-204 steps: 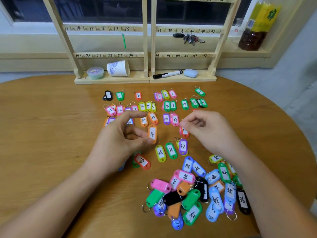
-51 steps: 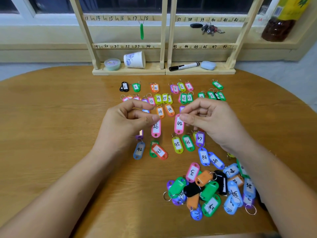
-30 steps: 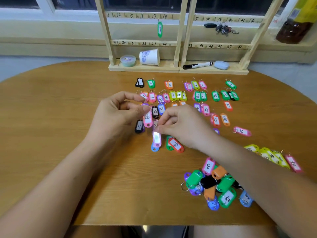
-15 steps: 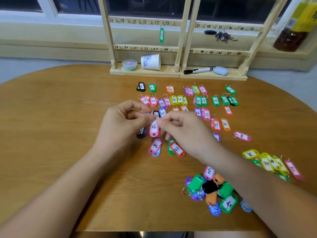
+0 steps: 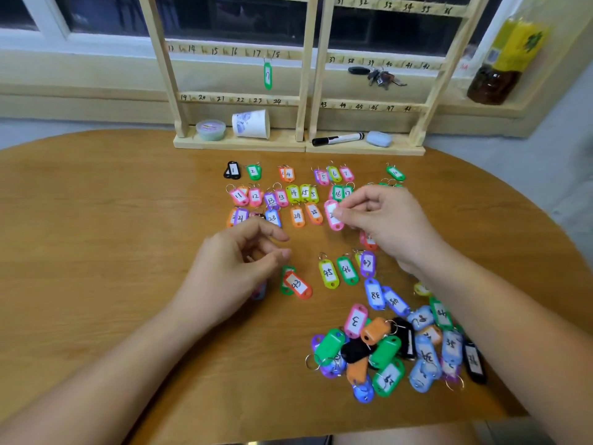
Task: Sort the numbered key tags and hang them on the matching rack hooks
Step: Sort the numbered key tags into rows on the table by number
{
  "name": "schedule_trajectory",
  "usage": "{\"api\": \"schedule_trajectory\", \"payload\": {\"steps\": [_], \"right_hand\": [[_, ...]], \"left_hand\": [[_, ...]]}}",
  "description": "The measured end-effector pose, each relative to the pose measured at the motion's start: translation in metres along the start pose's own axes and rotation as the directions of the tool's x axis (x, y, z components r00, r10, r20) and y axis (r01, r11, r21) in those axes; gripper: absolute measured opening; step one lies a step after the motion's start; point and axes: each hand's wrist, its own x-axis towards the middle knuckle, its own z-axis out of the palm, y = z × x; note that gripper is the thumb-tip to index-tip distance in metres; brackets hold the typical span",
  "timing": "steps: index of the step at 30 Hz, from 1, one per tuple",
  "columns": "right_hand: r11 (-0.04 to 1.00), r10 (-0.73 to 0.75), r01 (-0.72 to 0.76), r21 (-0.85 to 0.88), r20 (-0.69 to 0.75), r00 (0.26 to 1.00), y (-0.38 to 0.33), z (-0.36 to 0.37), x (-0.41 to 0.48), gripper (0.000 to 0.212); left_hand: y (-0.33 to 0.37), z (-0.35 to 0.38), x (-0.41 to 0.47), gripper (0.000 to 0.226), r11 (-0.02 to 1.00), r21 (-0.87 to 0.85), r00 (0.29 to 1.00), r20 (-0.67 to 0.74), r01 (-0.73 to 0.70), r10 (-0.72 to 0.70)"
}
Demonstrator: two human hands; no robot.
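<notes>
The right hand (image 5: 382,220) pinches one pink tag (image 5: 333,223) at the third sorted row on the tabletop (image 5: 96,252). The left hand (image 5: 231,271) is loosely curled, holding nothing. One green tag (image 5: 268,75) hangs on the two-panel rack (image 5: 305,75). One unsorted pile (image 5: 385,351) lies by the right forearm.

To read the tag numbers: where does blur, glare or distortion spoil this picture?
Head view: the yellow tag 45 reads clearly; the pink tag pinched by the right hand has a pale, half-covered label; the corner bottle is smeared.
</notes>
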Motion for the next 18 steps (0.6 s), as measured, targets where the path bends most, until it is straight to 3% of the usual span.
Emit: {"api": "schedule_trajectory", "payload": {"steps": [8, 11, 15, 18], "right_hand": [[0.961, 0.047, -0.08, -0.265, -0.128, 0.991, 0.019, -0.013, 0.05, 0.019], [0.924, 0.009, -0.053, -0.378, -0.118, 0.993, 0.022, -0.006, 0.051, 0.021], [0.89, -0.077, 0.022, -0.455, -0.103, 0.992, 0.023, -0.007, 0.045, 0.022], [0.889, -0.137, 0.103, -0.446, -0.044, 0.99, 0.024, -0.013, 0.029, 0.015]], "left_hand": [[-0.007, -0.001, 0.002, 0.013, 0.998, 0.064, 1.0, 0.007, 0.007, -0.008], [-0.003, 0.0, 0.001, 0.013, 0.997, 0.079, 1.0, 0.029, 0.007, -0.009], [0.005, 0.004, -0.008, 0.014, 0.969, 0.231, 0.995, 0.068, -0.09, 0.076], [0.015, 0.01, -0.02, 0.013, 0.936, 0.306, 0.975, 0.185, -0.177, 0.124]]}}
